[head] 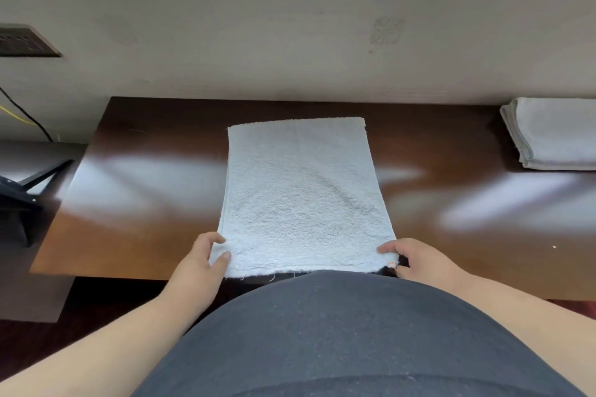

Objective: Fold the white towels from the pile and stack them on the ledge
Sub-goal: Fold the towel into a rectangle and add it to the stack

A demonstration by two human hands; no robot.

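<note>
The left hand (206, 256) and right hand (411, 256) each pinch a near corner of the white towel (303, 190) lying at the ledge's (154, 126) near edge; folded towels (554, 135) sit at its far right

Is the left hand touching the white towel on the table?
Touching. The head view shows the left hand pinching the near left corner of the white towel, thumb on top of the fabric.
</note>
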